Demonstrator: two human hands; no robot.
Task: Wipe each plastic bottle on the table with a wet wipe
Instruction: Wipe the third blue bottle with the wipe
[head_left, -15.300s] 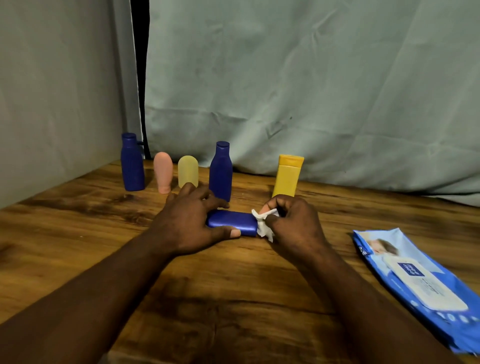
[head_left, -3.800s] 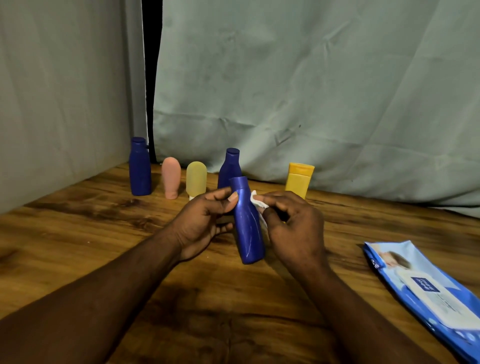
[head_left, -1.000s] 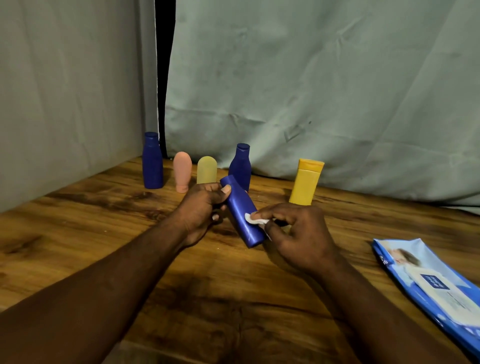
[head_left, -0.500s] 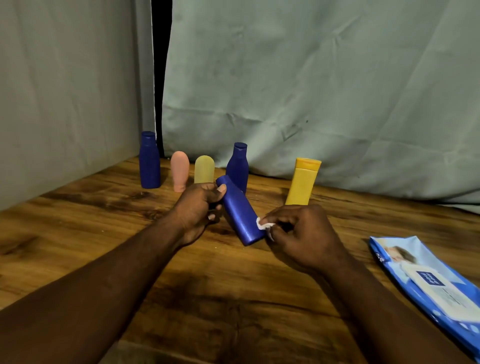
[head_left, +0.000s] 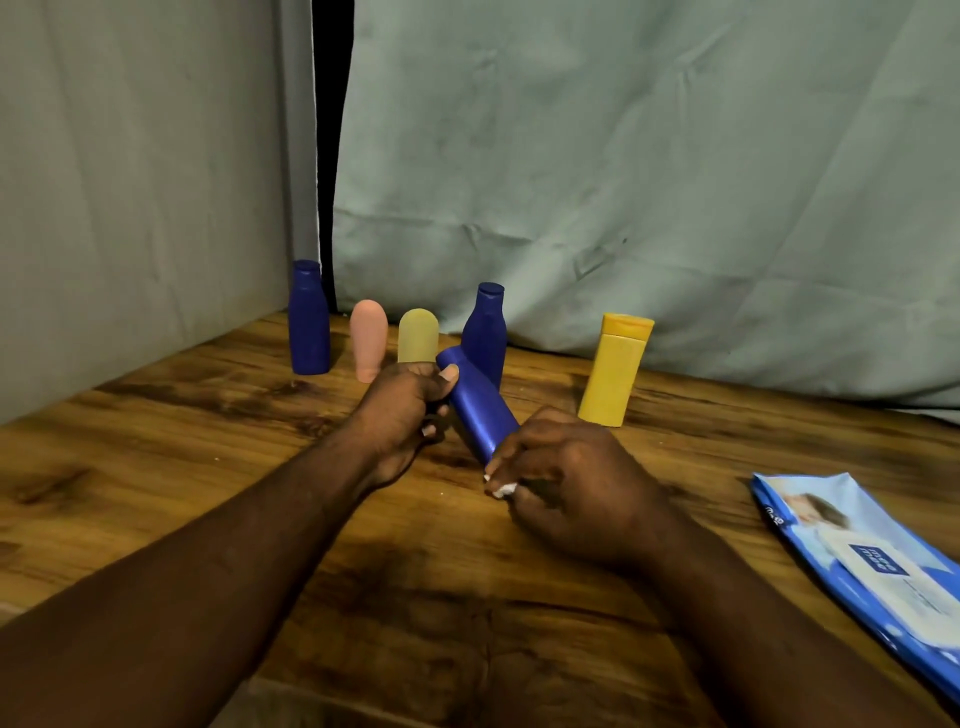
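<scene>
My left hand (head_left: 402, 415) grips the neck end of a blue plastic bottle (head_left: 480, 410), which is tilted with its cap toward the back left. At the bottle's lower end my right hand (head_left: 566, 478) pinches a crumpled white wet wipe (head_left: 503, 489); only a small bit of the wipe shows under the fingers. Behind stand a tall blue bottle (head_left: 309, 318), a pink bottle (head_left: 369, 347), a pale yellow bottle (head_left: 417, 335), another blue bottle (head_left: 486, 332) and a yellow bottle (head_left: 615, 370).
A blue pack of wet wipes (head_left: 872, 566) lies flat on the wooden table (head_left: 208, 467) at the right edge. Grey-green cloth (head_left: 623, 182) hangs behind and to the left of the table.
My right hand with the wipe has slid down the blue bottle to its bottom end, and less of the wipe shows. My left hand keeps its hold on the neck.
</scene>
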